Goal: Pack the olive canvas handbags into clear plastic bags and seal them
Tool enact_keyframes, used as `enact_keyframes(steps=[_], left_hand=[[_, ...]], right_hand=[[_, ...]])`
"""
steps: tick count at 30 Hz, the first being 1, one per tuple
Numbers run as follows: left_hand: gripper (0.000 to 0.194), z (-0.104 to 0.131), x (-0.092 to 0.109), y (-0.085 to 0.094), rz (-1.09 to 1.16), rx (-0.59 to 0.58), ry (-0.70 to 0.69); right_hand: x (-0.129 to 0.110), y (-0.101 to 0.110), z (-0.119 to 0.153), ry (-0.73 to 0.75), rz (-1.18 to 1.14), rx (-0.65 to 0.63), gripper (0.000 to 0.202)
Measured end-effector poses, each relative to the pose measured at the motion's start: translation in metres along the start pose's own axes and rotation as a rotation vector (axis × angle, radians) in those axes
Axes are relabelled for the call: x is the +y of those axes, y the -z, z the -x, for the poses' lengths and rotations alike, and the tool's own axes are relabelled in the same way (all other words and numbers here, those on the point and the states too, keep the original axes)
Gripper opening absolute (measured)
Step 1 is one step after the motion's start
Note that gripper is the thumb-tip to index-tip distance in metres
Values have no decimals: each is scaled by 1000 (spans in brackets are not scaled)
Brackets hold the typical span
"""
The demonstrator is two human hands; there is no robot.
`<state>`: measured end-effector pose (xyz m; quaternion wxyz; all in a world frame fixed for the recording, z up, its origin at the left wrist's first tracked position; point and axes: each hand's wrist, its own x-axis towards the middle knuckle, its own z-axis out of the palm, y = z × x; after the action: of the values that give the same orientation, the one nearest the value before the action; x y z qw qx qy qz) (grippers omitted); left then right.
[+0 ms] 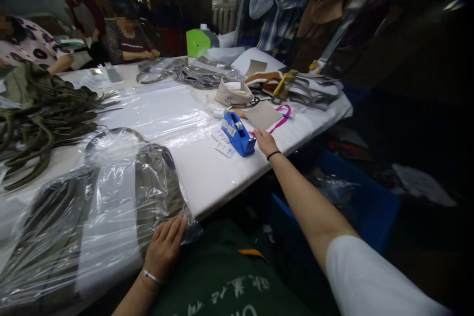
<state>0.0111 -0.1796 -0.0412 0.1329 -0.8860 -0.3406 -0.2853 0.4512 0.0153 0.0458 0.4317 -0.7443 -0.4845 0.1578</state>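
My left hand (166, 244) lies flat, fingers stretched, on the near right edge of a clear plastic bag (114, 197). Inside the bag are folded olive-green fabric goods with straps and a white sheet. At the cutter end of a blue tape dispenser (237, 133) is my right hand (264, 142), fingers pinched together. Whatever is between those fingertips is too small to make out. A roll sits in the dispenser, and printed labels (224, 149) lie beside its base.
White-covered table (211, 182) carries olive strapped goods (33, 118), clear plastic sheets (155, 108), a beige fabric pouch (233, 94), a grey-brown card (262, 116) and a pink ribbon (284, 114). A blue bin (370, 212) stands below right. Several people sit or stand across the table.
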Motion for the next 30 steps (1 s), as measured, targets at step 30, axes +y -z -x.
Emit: enact_keyframes(steps=[30], left_hand=[[39,4,8,-2,-54,-181,88]], right_hand=[[-101,-137,197,210,49,-1224,42]])
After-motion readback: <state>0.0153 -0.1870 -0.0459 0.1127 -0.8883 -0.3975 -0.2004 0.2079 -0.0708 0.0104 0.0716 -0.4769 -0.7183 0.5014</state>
